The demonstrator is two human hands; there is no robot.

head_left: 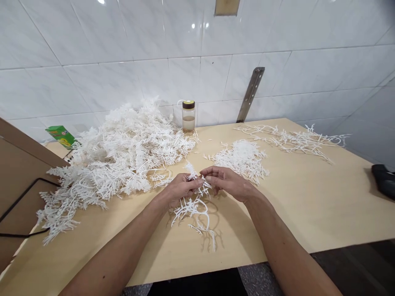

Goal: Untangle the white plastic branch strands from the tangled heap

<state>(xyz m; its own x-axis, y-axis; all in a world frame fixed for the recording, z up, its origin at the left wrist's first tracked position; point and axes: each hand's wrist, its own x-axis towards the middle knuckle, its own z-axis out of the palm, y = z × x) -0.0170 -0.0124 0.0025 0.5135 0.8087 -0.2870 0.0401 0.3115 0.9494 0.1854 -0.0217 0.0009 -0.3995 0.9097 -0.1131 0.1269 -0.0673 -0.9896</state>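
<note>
Near the front middle of the table, my left hand (182,187) is closed around a white branching plastic sprig (194,209). Its bare, curled stems hang below my fingers toward the tabletop. My right hand (226,181) meets it from the right, thumb and fingertips pinched at the sprig's feathery upper part. Just beyond my right hand lies a low pile of small white sprig pieces (242,158). To the left rises a large heap of white feathery sprigs (129,148), close to my left hand.
Bare white stems (293,139) lie at the back right. A bottle (189,117) with liquid stands by the tiled wall, left of a leaning metal bar (251,94). A green box (61,136) and a cardboard box (24,176) are at left, a black object (384,181) at the right edge.
</note>
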